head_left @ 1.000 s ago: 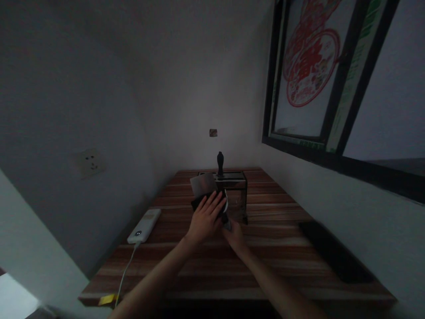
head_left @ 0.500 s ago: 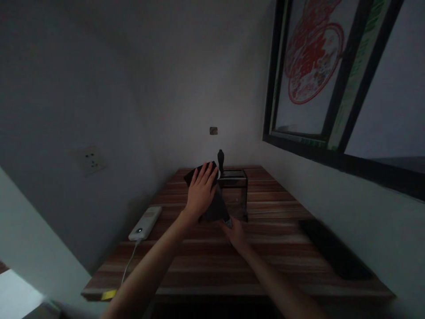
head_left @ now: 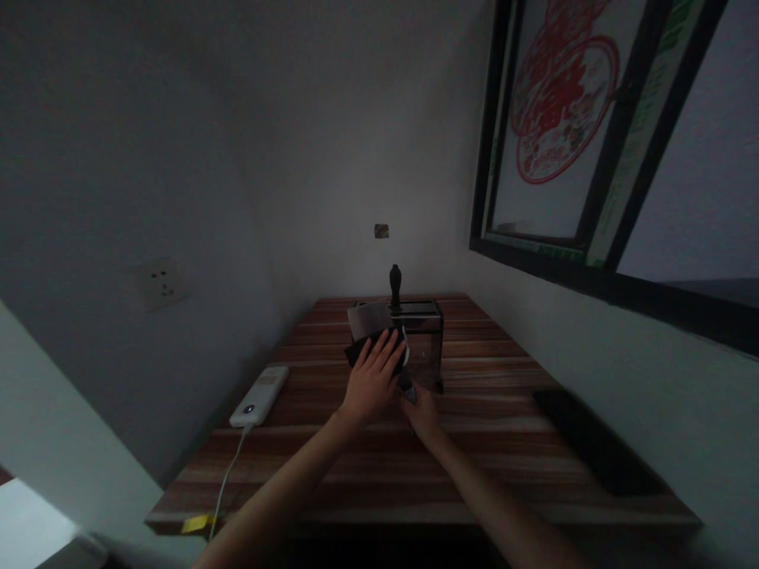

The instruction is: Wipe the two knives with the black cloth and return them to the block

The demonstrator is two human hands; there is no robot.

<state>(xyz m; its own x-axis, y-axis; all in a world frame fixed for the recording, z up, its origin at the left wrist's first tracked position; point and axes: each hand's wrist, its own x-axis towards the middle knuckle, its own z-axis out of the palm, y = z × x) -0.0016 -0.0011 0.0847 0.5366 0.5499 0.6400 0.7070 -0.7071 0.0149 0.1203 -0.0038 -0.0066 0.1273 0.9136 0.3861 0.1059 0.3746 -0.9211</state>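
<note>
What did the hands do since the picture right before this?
The left hand slid the black cloth down the wide blade toward the right hand, baring the far end. Nothing was let go. The right hand still grips the handle; the white device stayed put.

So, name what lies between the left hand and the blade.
A black cloth lies between the left hand and the blade, in the head view.
</note>
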